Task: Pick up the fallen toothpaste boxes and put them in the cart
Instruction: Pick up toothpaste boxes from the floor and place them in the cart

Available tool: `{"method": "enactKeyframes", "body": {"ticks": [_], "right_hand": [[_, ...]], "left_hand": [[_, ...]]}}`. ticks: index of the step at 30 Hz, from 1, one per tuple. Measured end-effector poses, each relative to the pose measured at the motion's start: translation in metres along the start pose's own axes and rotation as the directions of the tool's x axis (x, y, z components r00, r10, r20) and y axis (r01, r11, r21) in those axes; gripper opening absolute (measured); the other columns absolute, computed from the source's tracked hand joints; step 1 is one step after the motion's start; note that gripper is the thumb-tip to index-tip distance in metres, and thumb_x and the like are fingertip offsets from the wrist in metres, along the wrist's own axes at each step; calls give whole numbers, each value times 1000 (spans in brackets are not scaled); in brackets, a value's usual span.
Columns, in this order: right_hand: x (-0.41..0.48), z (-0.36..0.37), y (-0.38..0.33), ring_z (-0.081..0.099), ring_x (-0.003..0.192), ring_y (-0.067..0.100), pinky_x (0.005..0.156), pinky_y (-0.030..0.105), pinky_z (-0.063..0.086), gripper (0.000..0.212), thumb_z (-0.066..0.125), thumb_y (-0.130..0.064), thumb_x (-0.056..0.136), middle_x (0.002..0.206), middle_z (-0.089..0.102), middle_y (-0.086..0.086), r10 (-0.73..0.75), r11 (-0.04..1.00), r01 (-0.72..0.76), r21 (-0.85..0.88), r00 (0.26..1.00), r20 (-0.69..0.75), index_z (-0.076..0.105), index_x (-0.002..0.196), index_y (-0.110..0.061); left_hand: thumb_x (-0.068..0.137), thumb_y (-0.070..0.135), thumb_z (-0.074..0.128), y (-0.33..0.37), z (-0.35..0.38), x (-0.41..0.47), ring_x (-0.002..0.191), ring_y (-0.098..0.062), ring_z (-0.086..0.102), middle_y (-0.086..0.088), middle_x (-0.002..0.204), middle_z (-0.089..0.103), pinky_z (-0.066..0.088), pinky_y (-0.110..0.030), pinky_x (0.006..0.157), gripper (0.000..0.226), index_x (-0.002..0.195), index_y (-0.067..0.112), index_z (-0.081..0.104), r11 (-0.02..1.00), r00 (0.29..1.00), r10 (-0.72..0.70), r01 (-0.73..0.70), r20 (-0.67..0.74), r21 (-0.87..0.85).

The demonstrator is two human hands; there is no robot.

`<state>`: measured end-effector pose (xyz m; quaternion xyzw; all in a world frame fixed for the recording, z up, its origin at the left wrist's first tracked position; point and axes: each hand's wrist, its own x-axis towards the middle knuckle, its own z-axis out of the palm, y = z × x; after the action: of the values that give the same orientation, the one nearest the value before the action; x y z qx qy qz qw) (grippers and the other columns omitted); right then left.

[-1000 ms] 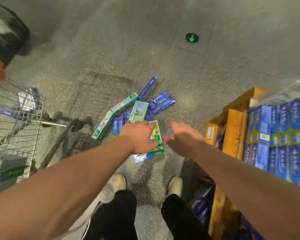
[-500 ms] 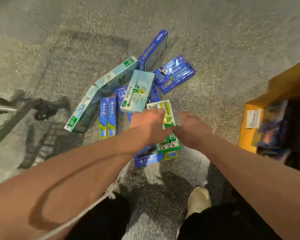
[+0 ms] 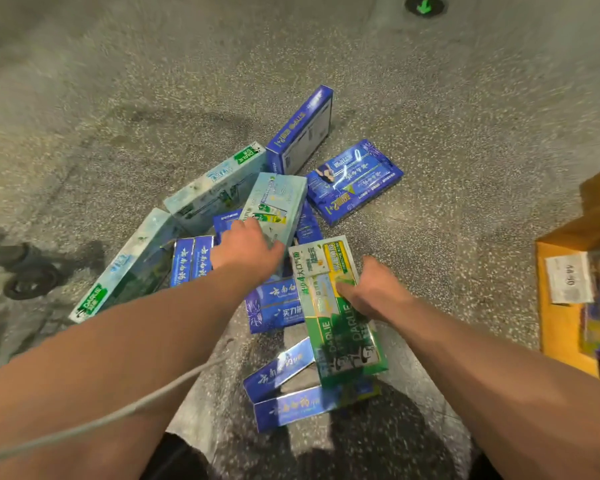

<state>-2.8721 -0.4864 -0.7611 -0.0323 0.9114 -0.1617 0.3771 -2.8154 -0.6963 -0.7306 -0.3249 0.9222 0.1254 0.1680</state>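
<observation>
a: where are the hands?
b: both low over the pile of toothpaste boxes (image 3: 271, 244) on the speckled floor (image 3: 465, 140). the right hand (image 3: 374, 289) grips the green and white box (image 3: 336, 306) by its right edge, thumb on top, fingers closed under it.
a: and the left hand (image 3: 246, 247)?
b: it lies on the pale blue box (image 3: 278, 202) in the middle, fingers curled over its near end; whether it has a grip, i cannot tell.
a: the cart?
b: only a wheel (image 3: 32, 280) at far left.
</observation>
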Motion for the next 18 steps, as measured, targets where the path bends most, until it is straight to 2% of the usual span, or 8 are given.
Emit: {"method": "enactKeyframes", "body": {"ticks": [2,6,9,11,13,14,16,18], "right_hand": [[5,3,-2,60,113,30,96,44,51,66,68,-49,90,129,58,9,20,998,-20,62,1000,8,40,137,-11],[8,12,0,62,94,20,81,34,52,45,72,-43,90,112,62,2,-4,993,-1,122,999,38,45,117,-19],[17,21,-1,62,94,20,76,33,54,56,72,-46,88,114,60,4,2,996,-7,91,998,57,42,125,-16],[19,23,-2,61,93,19,66,30,50,57,73,-44,89,111,59,4,5,994,-12,106,997,75,41,126,-15],[21,25,3,59,90,16,58,27,43,56,75,-42,87,107,59,3,13,985,-27,172,996,87,42,124,-16],[22,27,6,59,89,16,58,27,43,56,76,-44,87,107,60,3,16,979,-34,202,996,93,42,123,-16],[19,26,9,59,91,18,65,29,45,57,76,-48,86,107,59,3,26,963,-54,262,994,109,42,119,-17],[20,28,11,60,91,20,71,30,48,59,76,-51,85,104,59,3,43,949,-82,306,990,131,41,118,-16]], "left_hand": [[95,60,50,-5,3,11,125,-35,49,-12,136,47,51,-52,91,65,138,12,43,998,1000,-4,3,6,63],[94,66,49,-9,17,23,126,-35,48,-11,137,45,50,-53,92,71,141,13,40,992,998,-16,9,55,125],[94,72,44,-6,25,32,128,-38,47,-14,140,43,48,-55,94,78,144,13,38,990,996,-45,35,71,134],[91,76,45,-5,29,40,130,-41,46,-15,143,40,46,-57,98,83,145,14,36,990,993,-89,80,72,119],[79,81,56,-7,34,53,129,-43,46,-16,142,40,44,-60,101,94,143,16,33,984,981,-179,178,73,25],[70,83,65,-10,36,59,126,-43,49,-16,140,43,46,-59,100,103,141,17,31,965,967,-241,248,86,-81],[54,80,81,-17,38,68,117,-40,58,-15,132,51,53,-53,93,121,141,14,28,870,929,-335,369,160,-325],[52,70,91,-25,36,72,115,-38,61,-15,127,56,54,-45,85,128,144,6,28,808,902,-347,426,255,-407]]}}
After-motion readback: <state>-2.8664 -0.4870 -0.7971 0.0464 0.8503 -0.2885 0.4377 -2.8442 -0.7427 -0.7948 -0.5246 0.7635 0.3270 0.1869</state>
